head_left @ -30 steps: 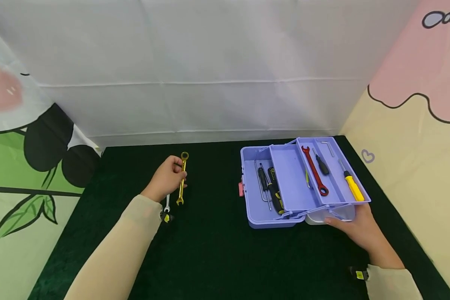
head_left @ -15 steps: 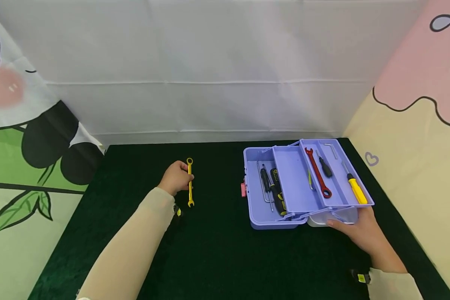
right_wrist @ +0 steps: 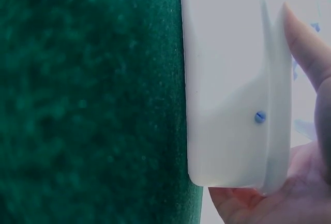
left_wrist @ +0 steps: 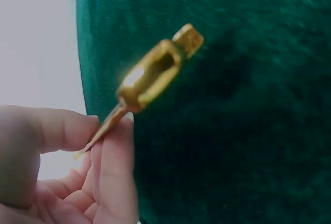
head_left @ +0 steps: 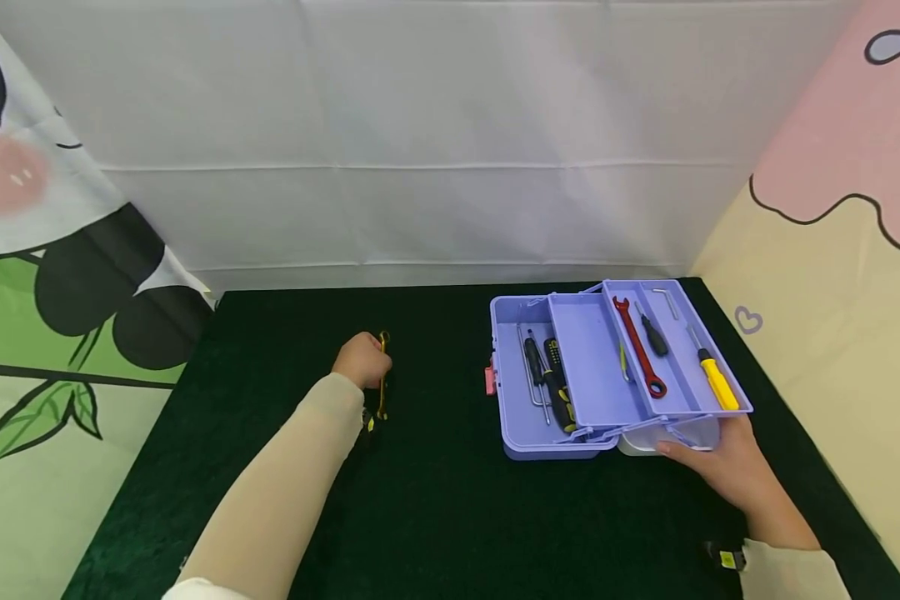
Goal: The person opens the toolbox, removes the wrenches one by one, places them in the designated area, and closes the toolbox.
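Note:
My left hand pinches a gold combination wrench above the left part of the table. In the left wrist view, thumb and fingertips meet on the thin shank of the wrench, whose thick head points away from them. At the right, my right hand grips the pale translucent lid of an opened lilac toolbox. The right wrist view has the thumb over the rim of the lid and fingers beneath its end, close over the green cloth.
Inside the toolbox's trays lie a red wrench, a yellow-handled screwdriver, a small dark screwdriver and a hex key. Several black-handled tools lie in its base. Dark green cloth covers the table; printed curtains surround it.
My left hand has shifted a little right and turned over, so its back now faces up and the wrench shows edge-on. My right hand stays on the toolbox lid. The view has shifted slightly.

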The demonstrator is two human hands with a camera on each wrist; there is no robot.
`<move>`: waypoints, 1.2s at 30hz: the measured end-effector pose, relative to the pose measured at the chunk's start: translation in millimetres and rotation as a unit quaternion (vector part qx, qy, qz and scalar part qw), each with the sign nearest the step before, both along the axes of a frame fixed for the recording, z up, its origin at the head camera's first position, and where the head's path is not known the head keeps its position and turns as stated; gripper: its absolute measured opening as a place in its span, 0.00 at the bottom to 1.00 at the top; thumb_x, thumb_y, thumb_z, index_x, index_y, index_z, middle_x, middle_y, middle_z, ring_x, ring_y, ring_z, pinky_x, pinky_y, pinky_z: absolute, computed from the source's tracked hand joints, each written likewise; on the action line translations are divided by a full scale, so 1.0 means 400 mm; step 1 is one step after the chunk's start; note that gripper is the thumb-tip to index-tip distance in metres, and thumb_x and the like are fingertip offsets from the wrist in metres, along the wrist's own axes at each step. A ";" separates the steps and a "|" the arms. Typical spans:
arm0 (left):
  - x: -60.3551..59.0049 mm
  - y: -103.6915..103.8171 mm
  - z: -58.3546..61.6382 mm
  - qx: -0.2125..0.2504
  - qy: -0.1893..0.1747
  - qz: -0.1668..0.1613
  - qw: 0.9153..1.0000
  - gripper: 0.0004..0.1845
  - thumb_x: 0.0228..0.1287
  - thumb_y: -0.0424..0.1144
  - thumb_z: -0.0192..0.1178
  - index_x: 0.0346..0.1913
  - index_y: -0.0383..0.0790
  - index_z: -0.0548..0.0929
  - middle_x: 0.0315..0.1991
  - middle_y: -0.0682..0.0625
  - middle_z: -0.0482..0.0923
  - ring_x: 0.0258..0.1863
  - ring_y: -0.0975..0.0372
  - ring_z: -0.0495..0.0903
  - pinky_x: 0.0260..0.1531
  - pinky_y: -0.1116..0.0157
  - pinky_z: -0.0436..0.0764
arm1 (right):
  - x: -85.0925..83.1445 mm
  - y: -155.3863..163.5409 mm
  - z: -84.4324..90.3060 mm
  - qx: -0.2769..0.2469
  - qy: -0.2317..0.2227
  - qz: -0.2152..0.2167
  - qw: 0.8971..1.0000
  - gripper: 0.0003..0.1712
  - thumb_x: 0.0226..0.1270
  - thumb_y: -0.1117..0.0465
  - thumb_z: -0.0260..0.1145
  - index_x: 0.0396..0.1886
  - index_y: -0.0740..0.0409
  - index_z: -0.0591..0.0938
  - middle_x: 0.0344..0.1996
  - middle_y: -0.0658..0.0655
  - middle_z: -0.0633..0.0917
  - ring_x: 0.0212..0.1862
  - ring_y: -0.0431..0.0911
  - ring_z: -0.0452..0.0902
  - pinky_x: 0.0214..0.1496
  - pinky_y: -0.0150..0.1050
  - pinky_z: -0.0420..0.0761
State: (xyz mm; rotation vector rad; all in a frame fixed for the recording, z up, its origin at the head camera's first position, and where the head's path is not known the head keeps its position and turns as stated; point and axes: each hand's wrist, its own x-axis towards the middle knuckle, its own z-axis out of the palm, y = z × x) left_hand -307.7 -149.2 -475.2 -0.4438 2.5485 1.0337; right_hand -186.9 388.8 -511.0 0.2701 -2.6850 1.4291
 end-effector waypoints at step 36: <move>0.003 0.030 0.011 -0.166 0.045 -0.031 0.985 0.28 0.72 0.44 0.59 0.67 0.30 0.70 0.50 0.35 0.78 0.40 0.48 0.80 0.35 0.51 0.83 | 0.005 0.000 -0.001 -0.001 0.014 0.008 1.000 0.69 0.58 0.61 0.81 0.85 0.35 0.42 0.82 0.62 0.45 0.73 0.71 0.46 0.67 0.81 0.45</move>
